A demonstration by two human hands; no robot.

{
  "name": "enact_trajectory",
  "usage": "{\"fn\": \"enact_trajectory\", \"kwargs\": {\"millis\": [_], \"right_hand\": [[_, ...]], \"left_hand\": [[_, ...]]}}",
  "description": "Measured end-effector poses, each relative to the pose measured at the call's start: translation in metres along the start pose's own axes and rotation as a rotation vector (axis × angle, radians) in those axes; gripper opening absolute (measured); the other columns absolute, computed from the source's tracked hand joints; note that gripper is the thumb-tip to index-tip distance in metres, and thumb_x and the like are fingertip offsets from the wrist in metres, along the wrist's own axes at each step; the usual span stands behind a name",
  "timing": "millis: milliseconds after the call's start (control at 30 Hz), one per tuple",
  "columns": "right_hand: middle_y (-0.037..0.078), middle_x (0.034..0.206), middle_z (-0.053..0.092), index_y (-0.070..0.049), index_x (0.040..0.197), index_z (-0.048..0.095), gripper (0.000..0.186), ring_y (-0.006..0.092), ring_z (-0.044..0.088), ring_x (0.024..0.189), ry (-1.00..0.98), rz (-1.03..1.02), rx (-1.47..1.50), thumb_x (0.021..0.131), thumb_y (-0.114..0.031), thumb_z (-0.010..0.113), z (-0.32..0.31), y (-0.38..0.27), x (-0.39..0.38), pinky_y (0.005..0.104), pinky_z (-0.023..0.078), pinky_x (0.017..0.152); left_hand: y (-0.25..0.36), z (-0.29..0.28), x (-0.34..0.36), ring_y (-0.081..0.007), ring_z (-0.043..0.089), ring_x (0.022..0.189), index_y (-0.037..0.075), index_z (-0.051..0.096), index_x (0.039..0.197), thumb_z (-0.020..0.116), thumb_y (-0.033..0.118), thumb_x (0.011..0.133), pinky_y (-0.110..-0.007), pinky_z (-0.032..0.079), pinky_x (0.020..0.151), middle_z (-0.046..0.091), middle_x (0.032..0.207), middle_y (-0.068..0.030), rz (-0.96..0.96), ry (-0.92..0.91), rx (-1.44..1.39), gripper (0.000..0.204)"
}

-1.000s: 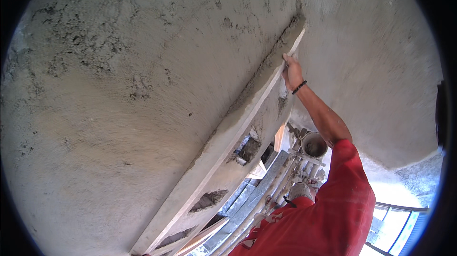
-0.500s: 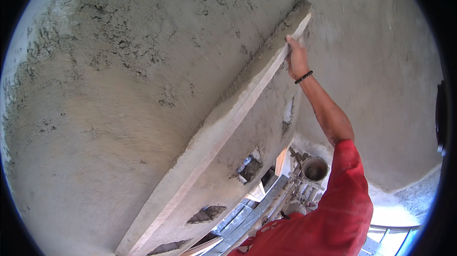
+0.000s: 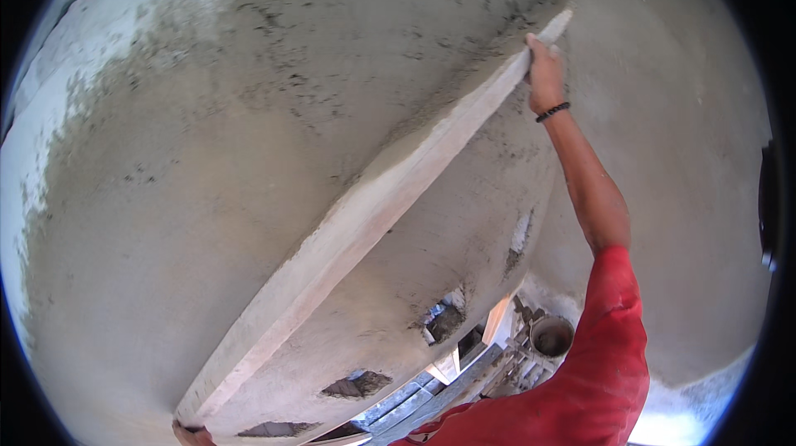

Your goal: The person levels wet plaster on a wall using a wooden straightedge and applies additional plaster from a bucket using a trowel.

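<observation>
A long pale screed board [image 3: 332,243] lies slantwise across a wall of wet grey plaster [image 3: 207,172], from lower left to upper right. My right hand [image 3: 546,77] grips it close to its upper end, thumb over the near edge. At the lower end my left hand [image 3: 192,436] is wrapped round the board; only part of that hand shows at the picture's bottom rim. Wet plaster has gathered along the board's upper edge. Rough, pitted patches mark the plaster above it, while the surface below looks smoother.
Several ragged openings [image 3: 356,384] pierce the plaster below the board. A bucket [image 3: 550,336] stands far below among scaffold boards [image 3: 406,407]. Another plastered wall [image 3: 663,172] meets this one in a corner at the right. Bare white wall [image 3: 50,106] shows at the far left.
The board has moved up the wall, its upper end shifting slightly right along with my right hand. My left hand has come into view at the lower end. The view has shifted too.
</observation>
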State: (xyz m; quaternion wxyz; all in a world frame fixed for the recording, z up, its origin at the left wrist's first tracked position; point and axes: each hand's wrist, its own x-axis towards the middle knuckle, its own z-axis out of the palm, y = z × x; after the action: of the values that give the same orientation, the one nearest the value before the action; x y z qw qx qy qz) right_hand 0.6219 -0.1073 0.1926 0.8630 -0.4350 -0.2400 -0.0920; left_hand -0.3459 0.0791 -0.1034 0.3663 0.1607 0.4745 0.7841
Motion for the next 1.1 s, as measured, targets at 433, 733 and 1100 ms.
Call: {"fn": "enact_trajectory", "kwargs": {"millis": [433,733,1100], "right_hand": [[0.003,0.085,0.061,-0.004,0.094,0.059,0.028,0.0129,0.058,0.071,-0.06,-0.035,0.039,0.089,-0.032,0.058,0.004,-0.001,0.003,0.0273,0.046,0.059],[0.01,0.081,0.061,0.005,0.088,0.058,0.04,0.0157,0.06,0.067,-0.14,-0.137,-0.011,0.086,-0.034,0.061,0.052,-0.057,0.017,0.0287,0.049,0.047],[0.014,0.093,0.059,0.011,0.1,0.056,0.052,0.0187,0.06,0.074,-0.13,-0.148,-0.018,0.084,-0.038,0.063,0.097,-0.119,0.011,0.0288,0.053,0.055]], "left_hand": [[0.014,0.034,-0.055,-0.0245,0.059,0.105,0.001,0.057,0.116,0.051,0.03,0.09,-0.035,0.048,0.088,0.061,0.116,-0.0117,-0.12,0.011,-0.186,0.039],[0.068,0.038,-0.023,-0.0248,0.06,0.103,0.002,0.055,0.116,0.049,0.032,0.093,-0.037,0.051,0.084,0.061,0.115,-0.0124,-0.089,-0.076,-0.208,0.039],[0.163,0.064,0.009,-0.0251,0.06,0.101,0.004,0.05,0.118,0.048,0.031,0.093,-0.036,0.053,0.078,0.059,0.115,-0.0128,0.024,-0.123,-0.164,0.036]]}}
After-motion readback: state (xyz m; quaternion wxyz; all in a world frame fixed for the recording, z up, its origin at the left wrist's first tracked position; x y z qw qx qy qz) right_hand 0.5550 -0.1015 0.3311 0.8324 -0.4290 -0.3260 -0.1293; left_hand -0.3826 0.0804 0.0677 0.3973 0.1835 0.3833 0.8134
